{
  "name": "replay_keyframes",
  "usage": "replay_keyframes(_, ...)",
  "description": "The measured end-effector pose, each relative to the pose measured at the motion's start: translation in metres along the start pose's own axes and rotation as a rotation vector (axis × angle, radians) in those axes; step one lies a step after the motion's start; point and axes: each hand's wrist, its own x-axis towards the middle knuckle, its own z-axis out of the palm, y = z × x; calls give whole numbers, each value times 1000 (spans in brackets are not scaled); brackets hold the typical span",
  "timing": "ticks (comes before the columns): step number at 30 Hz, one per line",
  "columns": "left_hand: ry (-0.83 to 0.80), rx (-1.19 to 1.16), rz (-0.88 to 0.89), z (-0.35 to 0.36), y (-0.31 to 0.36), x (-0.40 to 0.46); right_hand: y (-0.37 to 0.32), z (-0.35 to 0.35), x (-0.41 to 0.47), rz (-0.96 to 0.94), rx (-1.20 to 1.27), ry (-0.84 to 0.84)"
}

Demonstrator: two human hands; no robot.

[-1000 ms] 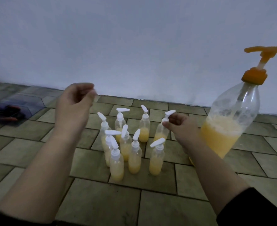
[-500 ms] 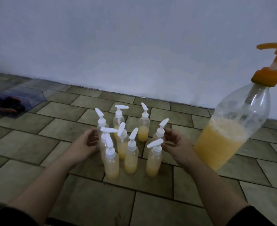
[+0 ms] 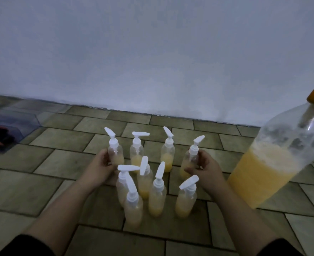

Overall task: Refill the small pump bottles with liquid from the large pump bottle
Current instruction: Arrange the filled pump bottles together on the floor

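Several small clear pump bottles with white pumps stand clustered on the tiled floor, each partly filled with yellow liquid. My left hand (image 3: 103,166) grips the far-left small bottle (image 3: 115,154) from its left side. My right hand (image 3: 202,168) grips the far-right small bottle (image 3: 190,161) from its right side. Other small bottles stand between and in front of the hands, for instance one in the front row (image 3: 157,198). The large clear pump bottle (image 3: 268,174) with an orange pump stands at the right, about half full of yellow liquid, its pump head cut off by the frame edge.
A pale wall (image 3: 152,52) meets the floor just behind the bottles. A translucent bluish container (image 3: 10,126) holding something dark lies at the far left. Bare floor tiles (image 3: 32,182) spread around the bottle group.
Both hands came down from above the group to its two sides and closed round the outer back bottles. The view shifted so the large bottle sits further right.
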Motion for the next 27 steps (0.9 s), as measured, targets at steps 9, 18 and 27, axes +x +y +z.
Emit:
replay_keyframes(9, -32, 38, 54, 14, 21, 66, -22, 17, 72, -4, -13, 33)
replay_keyframes(18, -292, 290, 184, 33, 39, 82, -31, 41, 88, -25, -127, -284)
replay_keyframes(27, -369, 257, 150, 34, 37, 77, -23, 32, 90, -2, -106, -393)
